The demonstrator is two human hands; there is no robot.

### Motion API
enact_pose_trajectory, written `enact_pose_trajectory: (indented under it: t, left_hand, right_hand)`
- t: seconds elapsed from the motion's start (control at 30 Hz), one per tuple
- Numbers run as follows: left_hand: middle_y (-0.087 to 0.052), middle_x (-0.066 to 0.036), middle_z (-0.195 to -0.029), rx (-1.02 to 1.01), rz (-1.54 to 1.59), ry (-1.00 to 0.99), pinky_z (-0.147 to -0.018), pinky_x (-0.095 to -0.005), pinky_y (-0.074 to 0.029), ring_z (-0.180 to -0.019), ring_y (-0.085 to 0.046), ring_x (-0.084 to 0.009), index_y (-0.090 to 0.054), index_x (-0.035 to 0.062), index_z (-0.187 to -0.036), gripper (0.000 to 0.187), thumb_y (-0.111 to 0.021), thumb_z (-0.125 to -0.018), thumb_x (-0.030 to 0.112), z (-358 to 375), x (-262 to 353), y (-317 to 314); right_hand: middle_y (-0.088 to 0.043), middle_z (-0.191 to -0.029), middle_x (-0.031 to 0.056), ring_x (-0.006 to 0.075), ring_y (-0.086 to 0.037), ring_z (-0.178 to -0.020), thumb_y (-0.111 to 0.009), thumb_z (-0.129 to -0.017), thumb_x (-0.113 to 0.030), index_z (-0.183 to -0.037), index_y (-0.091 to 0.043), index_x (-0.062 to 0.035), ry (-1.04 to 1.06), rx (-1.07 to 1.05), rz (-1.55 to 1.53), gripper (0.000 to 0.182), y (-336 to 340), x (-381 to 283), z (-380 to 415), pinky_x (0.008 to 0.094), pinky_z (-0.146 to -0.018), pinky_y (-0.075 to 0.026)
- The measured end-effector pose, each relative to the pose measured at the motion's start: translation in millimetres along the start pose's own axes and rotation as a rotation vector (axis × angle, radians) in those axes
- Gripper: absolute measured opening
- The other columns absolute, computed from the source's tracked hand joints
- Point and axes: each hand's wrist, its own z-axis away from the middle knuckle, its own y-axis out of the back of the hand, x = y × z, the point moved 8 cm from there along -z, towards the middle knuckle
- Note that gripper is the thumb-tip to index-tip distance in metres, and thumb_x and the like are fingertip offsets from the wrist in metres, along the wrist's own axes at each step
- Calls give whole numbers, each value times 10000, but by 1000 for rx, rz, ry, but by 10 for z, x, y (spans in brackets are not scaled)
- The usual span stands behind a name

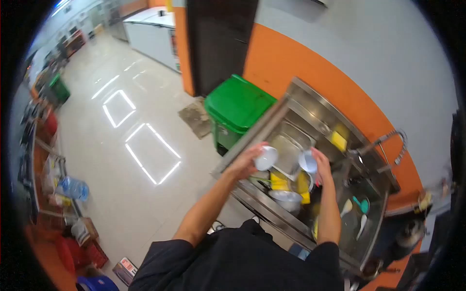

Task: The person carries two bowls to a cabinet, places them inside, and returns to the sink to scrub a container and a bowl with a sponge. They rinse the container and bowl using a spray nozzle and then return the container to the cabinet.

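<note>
Gripping a small, round, white bowl (266, 158) by its side, the left hand (246, 163) is partly closed, fingers curved along the bowl's left edge, above the near side of a long stainless-steel sink unit (271, 202). The right hand (322, 168) is also partly closed, on the right side of a second white bowl (307, 162), which is tilted; the exact placing of its thumb is hard to tell. The two bowls are apart, held above the left part of the sink. Beneath and beyond them is a rectangular, silvery metal tray (292, 137), and nearer the person's body are bright yellow items (279, 181), too blurred to identify, beside a round, silvery metal bowl (286, 198). A yellow sponge (339, 141) rests on the back ledge, left of a metal faucet with a coiled hose (402, 145). In the right part of the sink lie a teal spoon-like utensil (363, 205), a pale, cream-coloured one (346, 208) and a slim white one (361, 227). A green plastic bin with a closed lid (240, 104) stands just beside the sink unit's left end.
</note>
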Motion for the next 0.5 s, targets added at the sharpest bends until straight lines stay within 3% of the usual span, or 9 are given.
enact_pose_trajectory:
  t: [0.07,0.1,0.17,0.2,0.23,0.3,0.37,0.43,0.5]
  left_hand:
    - [-475,-108,-1439,-43,-228,-87,-1011,-399,-471,-1261,-515,-205,-374,99,-1479,671,-706,-911,232,-158,-162,239]
    - [-462,-135,-1454,27,-459,-129,-1053,-369,-441,-1274,-503,-214,-373,69,-1475,802,-797,-831,291,-60,-83,187]
    - [-468,-165,-1448,45,-1059,-399,-1060,-392,-435,-1280,-507,-273,-466,52,-1410,931,-870,-681,466,-33,-24,66]
    - [-487,-191,-1419,7,-1014,-233,-1065,-409,-417,-1298,-487,-313,-529,51,-1338,847,-863,-666,444,36,-35,-22]
    - [-513,-208,-1367,-33,-1083,-123,-1090,-443,-375,-1299,-460,-364,-532,60,-1319,795,-845,-657,371,24,-131,-41]
    - [-518,-228,-1326,-124,-1416,-352,-1100,-487,-345,-1277,-447,-412,-516,70,-1327,770,-816,-662,317,63,-113,-94]
    - [-515,-232,-1316,-90,-1408,-462,-1094,-502,-344,-1268,-447,-420,-508,73,-1330,775,-811,-661,321,128,152,17]
    - [-512,-236,-1305,-65,-1376,-559,-1088,-517,-343,-1260,-447,-427,-501,77,-1332,780,-806,-659,326,135,521,334]
    - [-495,-241,-1319,95,-1398,-727,-1079,-517,-348,-1257,-448,-429,-495,62,-1330,785,-800,-667,351,167,1181,801]
  right_hand:
    - [-580,-1333,176,308,-513,-1273,-807,-727,-267,-1345,-578,-117,257,65,787,676,-175,-260,234,404,-1094,-376]
    - [-575,-1330,193,334,-508,-1276,-819,-709,-256,-1350,-564,-102,135,89,759,707,-233,-455,349,424,-1095,-379]
    - [-595,-1318,145,287,-579,-1200,-749,-799,-90,-1378,-523,-40,-23,253,219,624,-90,-142,404,400,-1018,-467]
    - [-627,-1236,131,278,-628,-1100,-705,-845,-88,-1345,-537,-25,-172,257,-481,531,-177,-73,538,394,-937,-514]
    - [-635,-1189,135,252,-637,-1057,-678,-855,-79,-1304,-557,-18,-219,293,-649,468,-159,60,602,380,-880,-536]
    - [-642,-1113,117,190,-616,-993,-762,-759,-74,-1222,-589,17,-2,225,217,502,12,642,580,344,-849,-521]
    - [-633,-1138,129,199,-603,-1009,-792,-721,-43,-1211,-588,31,-393,150,356,536,81,961,588,346,-868,-507]
    - [-601,-1221,146,225,-583,-1058,-798,-723,-46,-1226,-580,32,-345,286,359,553,240,1268,582,349,-904,-493]
    - [-715,-1076,180,323,-689,-940,-807,-778,-415,-1068,-713,29,-64,527,451,538,-55,337,857,425,-853,-546]
